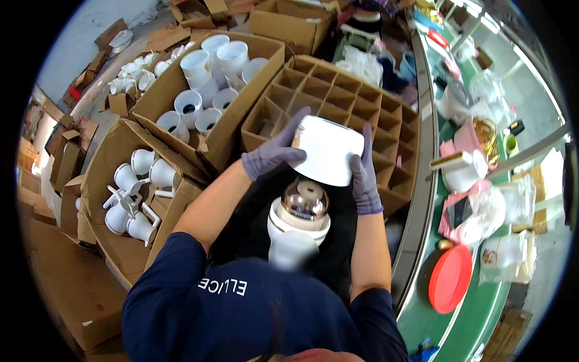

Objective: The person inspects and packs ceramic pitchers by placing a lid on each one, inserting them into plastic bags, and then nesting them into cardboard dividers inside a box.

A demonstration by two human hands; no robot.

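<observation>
Both my hands wear grey-purple gloves and hold a smooth white cup-shaped plastic part [329, 149] between them, tilted. My left hand [282, 147] grips its left side, thumb across the front. Around the right side, my right hand [365, 174] has its thumb on the front face. Just below the part stands a shiny copper-coloured dome [306, 199] with a hole in its top, seated in a white base [277, 228] with a thin metallic rim line. A rounded white piece [293, 251], partly blurred, is in front of that base, close to my body.
Beyond my hands lies a cardboard box with divider cells [357, 97]. To its left, a carton [267, 68] holds several white cylinders; another carton [104, 246] holds white funnel-shaped parts. On the right runs a green conveyor belt [416, 294] bearing a red plate [450, 279] and plastic bags [484, 212].
</observation>
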